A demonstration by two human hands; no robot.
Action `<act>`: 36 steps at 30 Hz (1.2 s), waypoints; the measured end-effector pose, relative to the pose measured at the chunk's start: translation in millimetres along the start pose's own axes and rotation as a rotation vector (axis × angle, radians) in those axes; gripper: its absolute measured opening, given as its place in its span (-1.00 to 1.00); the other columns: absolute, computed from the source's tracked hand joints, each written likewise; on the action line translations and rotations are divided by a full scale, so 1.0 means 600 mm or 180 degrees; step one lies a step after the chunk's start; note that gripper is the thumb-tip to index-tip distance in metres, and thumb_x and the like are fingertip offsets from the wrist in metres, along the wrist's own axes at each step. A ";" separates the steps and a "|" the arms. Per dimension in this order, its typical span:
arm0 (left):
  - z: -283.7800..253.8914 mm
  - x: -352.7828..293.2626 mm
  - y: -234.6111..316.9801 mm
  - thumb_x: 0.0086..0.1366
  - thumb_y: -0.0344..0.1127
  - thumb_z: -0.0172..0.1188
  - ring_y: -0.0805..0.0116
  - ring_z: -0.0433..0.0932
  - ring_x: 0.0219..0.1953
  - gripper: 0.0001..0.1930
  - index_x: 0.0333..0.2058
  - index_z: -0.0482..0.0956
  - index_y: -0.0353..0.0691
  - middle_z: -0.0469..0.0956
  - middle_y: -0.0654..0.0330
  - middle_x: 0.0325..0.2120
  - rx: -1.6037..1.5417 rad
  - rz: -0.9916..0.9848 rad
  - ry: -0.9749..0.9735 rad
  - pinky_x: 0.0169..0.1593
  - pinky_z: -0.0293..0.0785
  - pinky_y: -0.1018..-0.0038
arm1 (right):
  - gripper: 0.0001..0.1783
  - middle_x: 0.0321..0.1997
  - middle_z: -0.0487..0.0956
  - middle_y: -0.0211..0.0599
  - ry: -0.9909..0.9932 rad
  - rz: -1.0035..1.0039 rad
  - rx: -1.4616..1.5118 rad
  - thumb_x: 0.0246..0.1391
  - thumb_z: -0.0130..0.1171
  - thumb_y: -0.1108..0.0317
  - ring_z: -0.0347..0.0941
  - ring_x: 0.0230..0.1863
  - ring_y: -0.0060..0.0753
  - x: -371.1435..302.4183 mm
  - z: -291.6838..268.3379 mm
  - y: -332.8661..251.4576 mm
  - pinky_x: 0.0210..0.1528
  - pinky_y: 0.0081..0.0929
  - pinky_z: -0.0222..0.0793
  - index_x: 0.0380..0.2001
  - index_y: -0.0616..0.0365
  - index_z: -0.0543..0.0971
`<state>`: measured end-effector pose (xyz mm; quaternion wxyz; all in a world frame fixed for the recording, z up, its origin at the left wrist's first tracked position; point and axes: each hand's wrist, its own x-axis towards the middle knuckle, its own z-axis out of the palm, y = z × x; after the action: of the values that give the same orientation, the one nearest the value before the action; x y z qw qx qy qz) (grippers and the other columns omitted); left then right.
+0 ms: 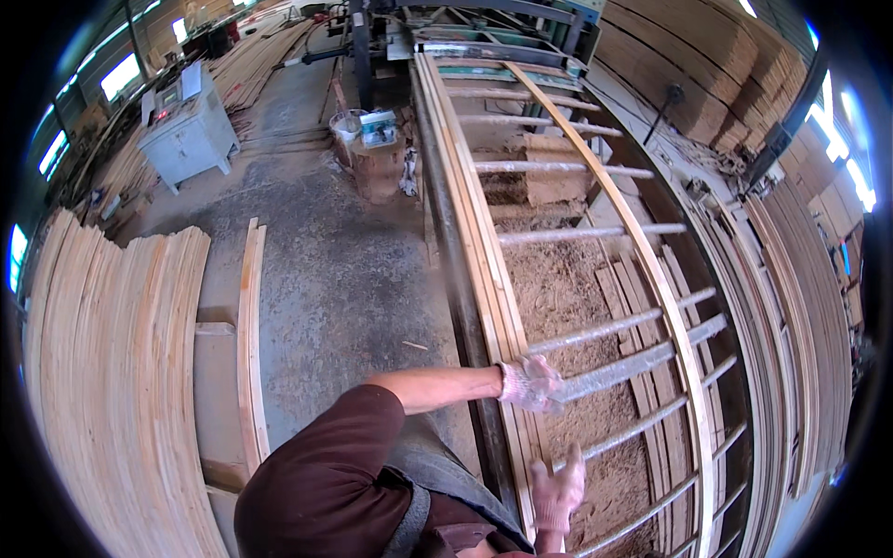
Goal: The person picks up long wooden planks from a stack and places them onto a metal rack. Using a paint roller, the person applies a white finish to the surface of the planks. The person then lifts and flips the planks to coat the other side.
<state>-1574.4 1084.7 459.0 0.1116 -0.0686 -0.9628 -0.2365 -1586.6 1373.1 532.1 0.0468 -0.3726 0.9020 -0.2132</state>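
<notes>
A bundle of long, pale wooden strips (pixel 486 265) lies side by side along the left part of a roller frame. Across the strips reaches my left hand (pixel 529 382) in a whitish-pink glove, its fingers bent over their right edge and partly hidden. Nearer to me, my right hand (pixel 557 495), gloved too, is held by the same edge with thumb and finger apart and nothing between them. One single wooden strip (pixel 646 251) runs bowed along the right part of the frame, apart from the bundle.
Metal rollers (pixel 595 232) span the frame, above sawdust (pixel 567 288) and loose boards (pixel 651 409). A machine (pixel 493 51) stands at the far end. Stacked strips (pixel 116 372) lie left, more (pixel 791 325) right. Beyond the floor are a stump (pixel 377 172) and a grey cabinet (pixel 191 139).
</notes>
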 end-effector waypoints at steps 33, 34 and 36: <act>-0.343 -0.555 -0.445 0.39 0.22 0.03 -0.12 0.65 -0.01 -0.36 0.05 0.66 -0.28 0.70 -0.16 -0.10 -0.1683 -0.4821 0.0215 0.09 0.51 0.22 | -0.43 -0.05 0.71 -0.25 -0.3520 0.0462 0.3007 0.18 0.38 0.09 0.66 -0.11 -0.38 0.938 0.431 -0.575 -0.02 -0.35 0.60 0.15 0.23 0.59; -0.347 -0.545 -0.449 0.38 0.23 0.03 -0.13 0.65 -0.01 -0.34 0.05 0.66 -0.30 0.69 -0.18 -0.10 -0.1742 -0.4932 0.0336 0.09 0.51 0.21 | -0.47 -0.08 0.71 -0.31 -0.3547 0.0533 0.3157 0.18 0.40 0.14 0.65 -0.16 -0.44 0.943 0.427 -0.572 -0.06 -0.38 0.60 0.12 0.22 0.61; -0.364 -0.537 -0.446 0.36 0.24 0.04 -0.14 0.65 0.00 -0.33 0.04 0.66 -0.31 0.68 -0.21 -0.08 -0.1721 -0.4946 -0.0208 0.09 0.50 0.20 | -0.52 -0.10 0.70 -0.36 -0.3463 0.0392 0.3161 0.19 0.38 0.18 0.62 -0.14 -0.48 0.951 0.435 -0.556 -0.06 -0.39 0.58 0.09 0.22 0.63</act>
<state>-1272.9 721.3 449.9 -0.1324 0.5859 -0.6483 -0.4678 -1715.0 676.4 478.5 0.6624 -0.3093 0.5679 -0.3784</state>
